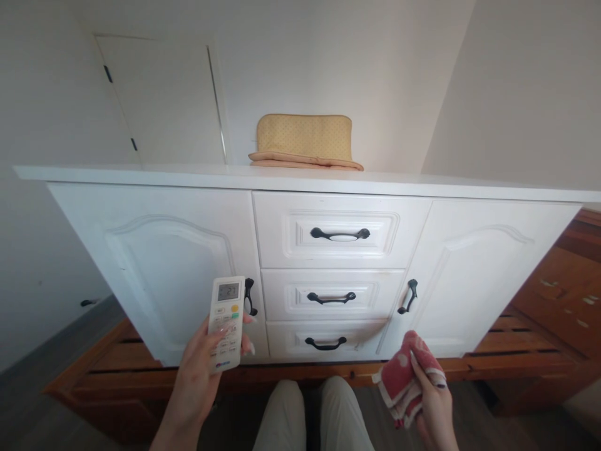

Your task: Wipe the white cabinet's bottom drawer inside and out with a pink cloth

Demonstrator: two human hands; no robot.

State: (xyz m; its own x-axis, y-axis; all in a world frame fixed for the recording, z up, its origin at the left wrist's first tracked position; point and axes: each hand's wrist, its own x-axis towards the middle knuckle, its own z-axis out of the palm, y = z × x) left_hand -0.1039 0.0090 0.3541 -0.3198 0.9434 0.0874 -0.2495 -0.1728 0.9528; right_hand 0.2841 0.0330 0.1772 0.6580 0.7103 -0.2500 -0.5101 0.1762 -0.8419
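Left hand (200, 363) clamps the remote (226, 322) upright, long axis pointing up at the cabinet (164, 263); right hand (429, 401) grips the red cloth (406, 379), well apart to the remote's right

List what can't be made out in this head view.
- Remote button labels: too small, partly covered by the left hand thumb.
- Red cloth: bunched in the right hand, its full shape hidden.
- Cabinet contents: behind closed doors and drawers.
- Yellow pad: base cut off by the cabinet top edge.
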